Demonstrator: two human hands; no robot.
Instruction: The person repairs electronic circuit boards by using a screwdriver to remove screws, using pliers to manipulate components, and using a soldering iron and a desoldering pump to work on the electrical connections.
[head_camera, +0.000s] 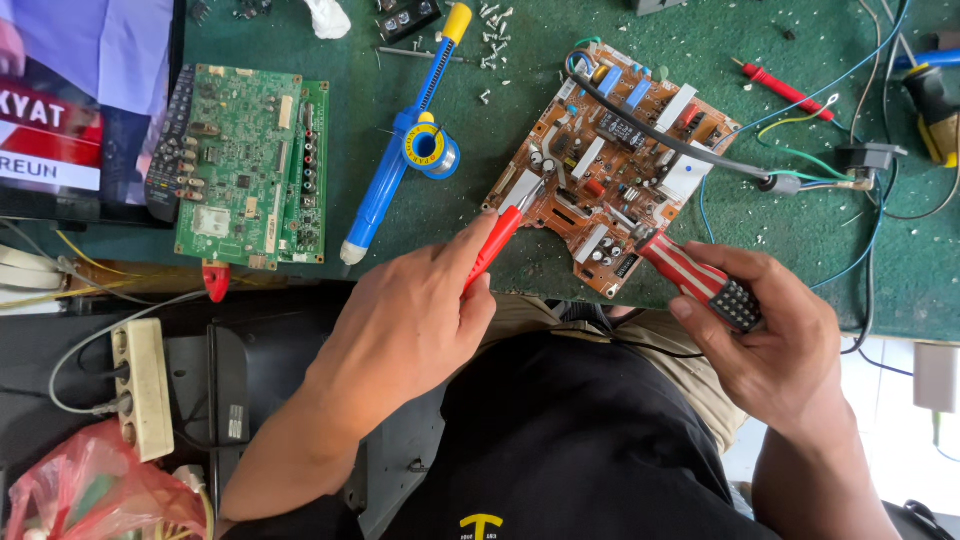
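Observation:
A brown circuit board (610, 160) full of components lies tilted on the green mat (760, 220). My left hand (415, 320) grips red-handled pliers (497, 243) whose metal tips touch the board's left edge. My right hand (765, 335) holds a screwdriver with a red-and-white striped handle (690, 275); its shaft meets the board near its lower corner. A thick black cable (670, 135) crosses the board.
A green circuit board (250, 165) lies at left beside a remote control (170, 145) and a screen (80, 100). A blue desoldering pump (390, 170), solder spool (432, 148), loose screws (495, 40), red probe (785, 90) and coloured wires (850, 170) lie on the mat. A power strip (140, 385) sits lower left.

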